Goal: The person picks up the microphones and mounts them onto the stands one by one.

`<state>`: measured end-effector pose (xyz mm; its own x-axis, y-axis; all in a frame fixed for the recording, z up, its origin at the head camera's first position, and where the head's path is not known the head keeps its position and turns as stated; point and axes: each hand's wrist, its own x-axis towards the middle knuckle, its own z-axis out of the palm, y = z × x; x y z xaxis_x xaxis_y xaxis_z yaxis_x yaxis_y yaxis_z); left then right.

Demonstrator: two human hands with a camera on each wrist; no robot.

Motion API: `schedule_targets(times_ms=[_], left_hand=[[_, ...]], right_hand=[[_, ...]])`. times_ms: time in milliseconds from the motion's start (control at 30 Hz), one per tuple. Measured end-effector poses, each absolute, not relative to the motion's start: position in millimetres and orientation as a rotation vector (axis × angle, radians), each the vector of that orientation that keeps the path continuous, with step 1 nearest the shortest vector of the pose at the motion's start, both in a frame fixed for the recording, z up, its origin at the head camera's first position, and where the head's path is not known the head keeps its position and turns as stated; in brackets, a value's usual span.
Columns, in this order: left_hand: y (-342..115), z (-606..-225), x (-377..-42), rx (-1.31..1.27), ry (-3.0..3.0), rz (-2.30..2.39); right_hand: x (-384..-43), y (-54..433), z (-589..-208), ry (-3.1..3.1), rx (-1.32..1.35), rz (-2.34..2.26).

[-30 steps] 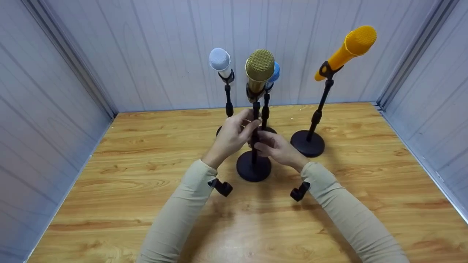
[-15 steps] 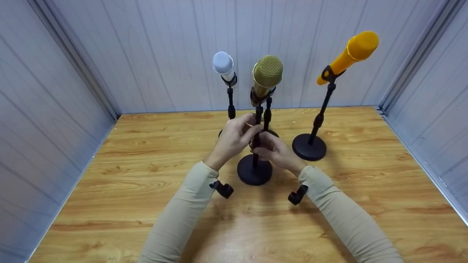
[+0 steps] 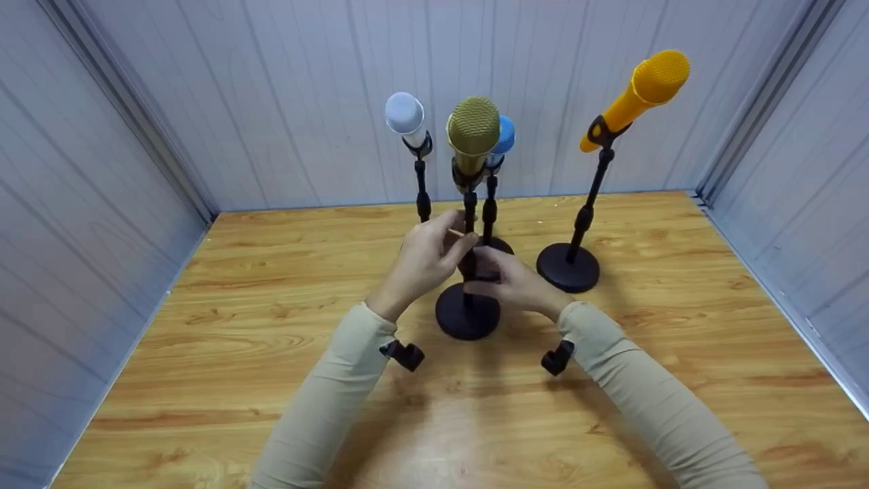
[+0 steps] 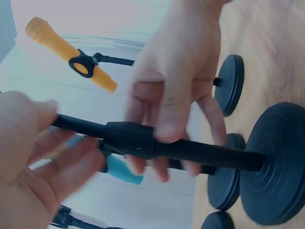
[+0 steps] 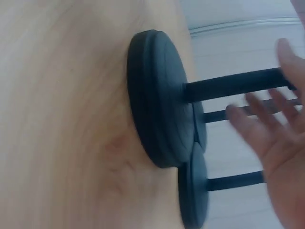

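A gold microphone (image 3: 474, 125) sits tilted in the clip of a black microphone stand (image 3: 468, 312), whose round base is on the wooden table. My left hand (image 3: 429, 252) pinches the stand's upper pole below the clip, thumb on the near side. Lower down, my right hand (image 3: 512, 280) is loosely round the pole at its thicker collar (image 4: 129, 138). In the left wrist view the right thumb crosses the collar's lower end and the fingers pass behind it. The right wrist view shows the right fingers (image 5: 252, 126) spread beside the pole, blurred.
Behind stand a white microphone (image 3: 405, 114) and a blue microphone (image 3: 504, 136) on like stands, the blue one partly hidden by the gold. An orange microphone (image 3: 652, 85) is on a stand to the right. Pale panel walls (image 3: 305, 102) enclose the table (image 3: 271, 380).
My right hand has slipped slightly down the pole and its fingers have loosened and parted. The left hand keeps its place on the upper pole. The head view has shifted slightly.
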<state>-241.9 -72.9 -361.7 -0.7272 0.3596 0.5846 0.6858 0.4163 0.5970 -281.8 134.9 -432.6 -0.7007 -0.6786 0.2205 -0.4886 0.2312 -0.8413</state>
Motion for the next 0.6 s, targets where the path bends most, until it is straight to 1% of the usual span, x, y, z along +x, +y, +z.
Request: schedule_targets(times_ms=[167, 267, 433, 600], left_hand=[[-84.7, -359.2, -231.9, -0.839, -2.557, -1.075], [-91.1, -364.4, -226.1, -0.790, -2.747, -1.020], [-93.9, -387.2, -222.0, -0.818, -3.016, -0.902], [-91.4, -413.6, -224.8, -0.852, -3.057, -0.906]], right_hand=[[-282.6, 150.8, -415.8, 2.399, -1.090, -1.127], [-280.5, 159.5, -407.5, 2.440, -1.057, -0.958], [-274.0, 167.6, -401.5, 2.483, -1.041, -0.688], [-266.3, 166.3, -405.5, 2.551, -1.082, -0.468]])
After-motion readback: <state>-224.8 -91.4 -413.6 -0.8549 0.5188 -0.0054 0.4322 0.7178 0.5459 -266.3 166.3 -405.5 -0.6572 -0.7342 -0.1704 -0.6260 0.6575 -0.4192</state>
